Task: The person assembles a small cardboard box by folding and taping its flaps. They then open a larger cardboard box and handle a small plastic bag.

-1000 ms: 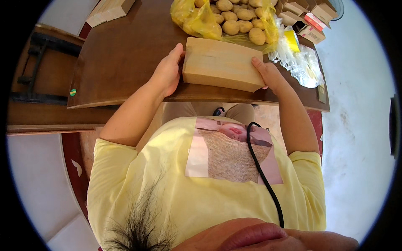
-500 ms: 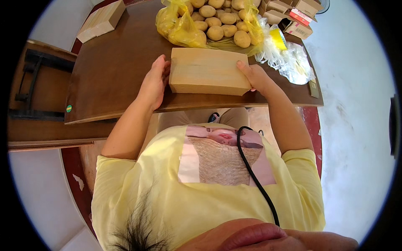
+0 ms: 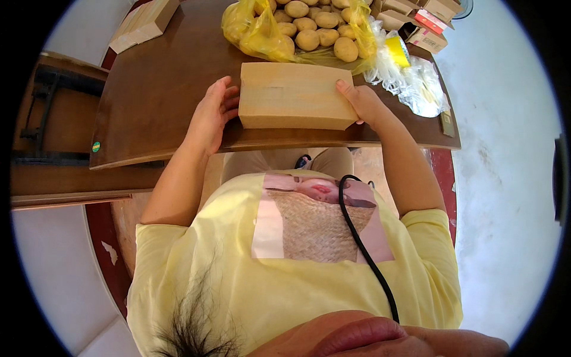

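Note:
A plain brown cardboard box [image 3: 297, 95], flat-topped and oblong, is at the near edge of the table in front of me. My right hand [image 3: 366, 104] grips its right end, thumb on top and the other fingers mostly hidden at the side and below. Beside the box's left end is my left hand [image 3: 213, 113], its fingers spread and pointing away from me. Its fingertips come close to the cardboard; whether they touch it I cannot tell. Just beyond the box lie several potatoes [image 3: 307, 40] in an opened yellow plastic bag [image 3: 262, 44].
Wooden-looking blocks or boxes [image 3: 146, 24] stand in a row at the table's far left. Clear plastic bags [image 3: 422, 89] and a yellow roll [image 3: 397, 52] lie at the right, with open cardboard boxes [image 3: 428, 38] behind. The brown table [image 3: 160, 95] has a curved near edge.
My left hand's fingers have spread and drawn slightly away from the box's left end. My right hand keeps its hold. The whole view has shifted a little.

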Demonstrator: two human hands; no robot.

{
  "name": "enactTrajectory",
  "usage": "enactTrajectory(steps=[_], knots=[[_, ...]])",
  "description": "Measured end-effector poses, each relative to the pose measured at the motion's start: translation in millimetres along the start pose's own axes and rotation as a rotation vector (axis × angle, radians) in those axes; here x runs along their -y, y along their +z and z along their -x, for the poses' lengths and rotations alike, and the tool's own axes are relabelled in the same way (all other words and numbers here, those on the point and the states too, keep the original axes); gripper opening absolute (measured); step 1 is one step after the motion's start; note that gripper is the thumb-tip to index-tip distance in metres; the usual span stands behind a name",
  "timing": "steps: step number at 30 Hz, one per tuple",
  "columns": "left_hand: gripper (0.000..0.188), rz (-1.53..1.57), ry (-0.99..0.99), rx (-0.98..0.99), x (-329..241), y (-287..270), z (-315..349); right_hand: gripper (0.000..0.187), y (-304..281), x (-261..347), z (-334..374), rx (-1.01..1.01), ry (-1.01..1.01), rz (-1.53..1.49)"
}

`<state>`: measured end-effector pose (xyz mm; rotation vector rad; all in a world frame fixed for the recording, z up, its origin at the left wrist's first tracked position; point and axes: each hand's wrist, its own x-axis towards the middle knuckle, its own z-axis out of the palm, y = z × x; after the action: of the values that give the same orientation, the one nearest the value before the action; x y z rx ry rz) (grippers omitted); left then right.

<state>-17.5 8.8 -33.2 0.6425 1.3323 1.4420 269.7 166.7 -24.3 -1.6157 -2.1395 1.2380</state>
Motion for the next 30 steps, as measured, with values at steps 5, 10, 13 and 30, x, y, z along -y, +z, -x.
enactTrajectory(steps=[5,10,13,30], knots=[[0.052,-0.093,-0.002,0.137,12,-8,0,0.082,1,5,1,-0.001,-0.004,-0.013],[0.045,0.010,-0.076,0.081,4,-14,-2,0.078,1,2,1,-0.010,0.034,-0.032],[0.040,-0.027,-0.037,0.039,11,-33,-9,0.076,2,4,4,-0.011,0.017,-0.064],[0.121,-1.748,0.333,0.215,4,-22,11,0.079,2,-8,-5,-0.041,-0.033,-0.087]])
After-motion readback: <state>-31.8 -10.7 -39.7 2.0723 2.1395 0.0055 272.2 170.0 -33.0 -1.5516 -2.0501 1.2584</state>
